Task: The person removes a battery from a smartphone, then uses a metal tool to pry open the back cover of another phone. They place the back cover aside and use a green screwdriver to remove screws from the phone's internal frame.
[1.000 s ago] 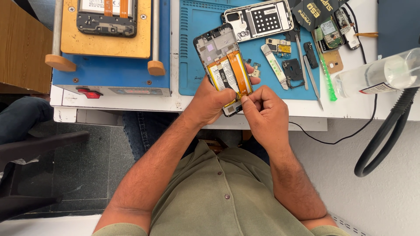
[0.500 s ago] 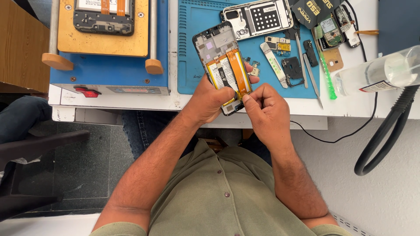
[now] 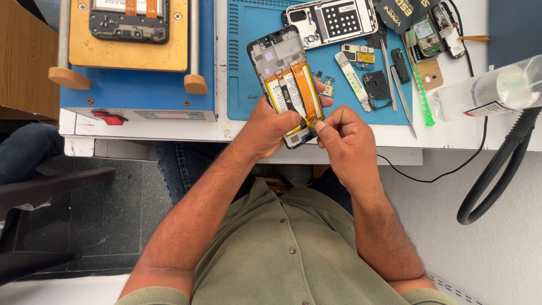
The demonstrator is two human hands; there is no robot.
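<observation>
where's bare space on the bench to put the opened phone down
Bare blue mat left of the opened phone, held by the left hand; white bench edge below the blue machine. Crowded right of the right hand: loose parts, tweezers.

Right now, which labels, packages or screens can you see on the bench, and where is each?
Battery label: pale rectangle with dark print, inside the opened phone held by the left hand; right hand pinches at its lower end.
Bottle label: white band with a red stripe, on the clear bottle lying at the right edge.
Dark pouch: black with yellowish print, top right.
No lit screen visible.
</observation>
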